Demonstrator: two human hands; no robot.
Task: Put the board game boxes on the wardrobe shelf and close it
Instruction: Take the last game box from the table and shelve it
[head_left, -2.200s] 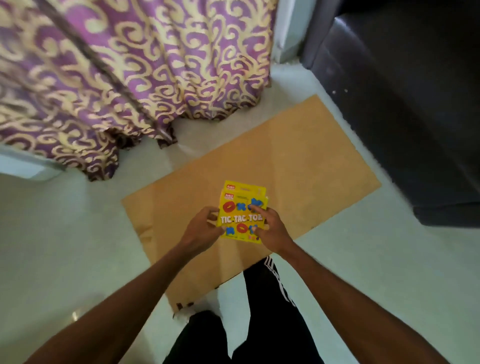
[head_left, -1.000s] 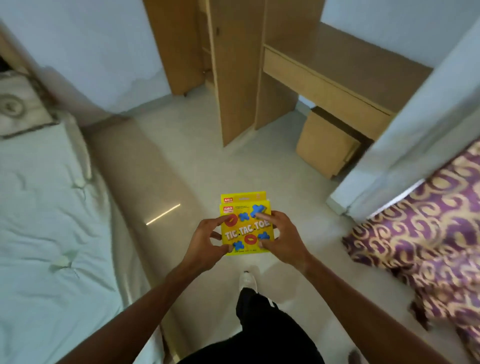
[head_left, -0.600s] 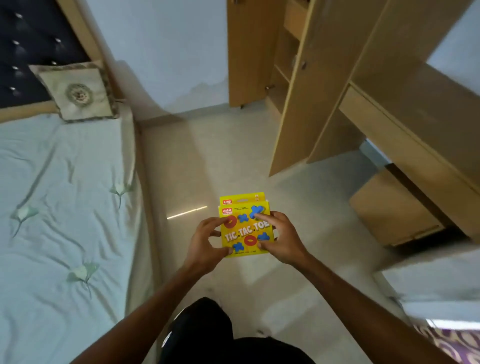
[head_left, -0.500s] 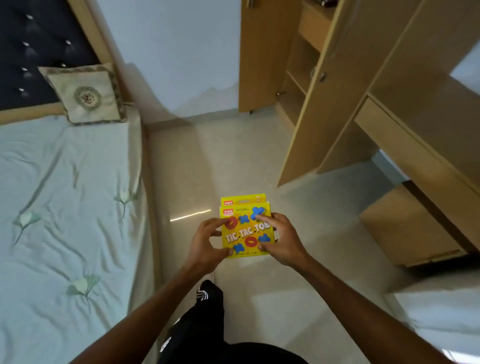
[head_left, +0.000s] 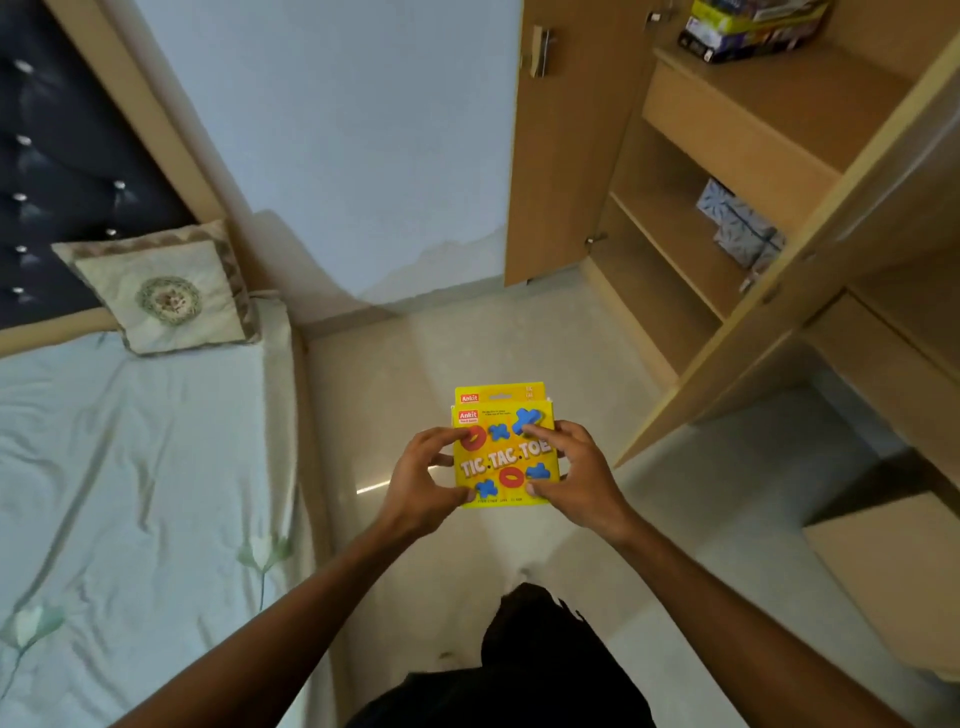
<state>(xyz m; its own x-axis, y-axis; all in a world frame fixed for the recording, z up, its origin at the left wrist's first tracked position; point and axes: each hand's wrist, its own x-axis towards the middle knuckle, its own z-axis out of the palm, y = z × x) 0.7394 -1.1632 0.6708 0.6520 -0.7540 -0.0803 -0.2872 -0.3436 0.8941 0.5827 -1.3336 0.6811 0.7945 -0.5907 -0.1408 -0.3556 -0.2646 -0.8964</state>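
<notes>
Two stacked yellow Tic-Tac-Toe boxes (head_left: 503, 448) are held flat in front of me over the floor. My left hand (head_left: 423, 483) pinches their left edge and my right hand (head_left: 576, 475) pinches their right edge. The wooden wardrobe (head_left: 727, 171) stands open at the upper right, its two doors swung outward. On its upper shelf (head_left: 769, 88) lies a stack of other game boxes (head_left: 748, 26). The wardrobe is still some way ahead of my hands.
Patterned blue boxes (head_left: 737, 223) sit on a lower wardrobe shelf. The open right door (head_left: 810, 260) angles toward me. A bed (head_left: 130, 493) with a cushion (head_left: 161, 291) fills the left. A desk edge (head_left: 893, 364) and a wooden box (head_left: 893, 582) are at the right.
I have turned from the curtain and floor mat toward the wardrobe and stepped closer; its shelves have come into view. Both hands keep the same hold on the yellow boxes.
</notes>
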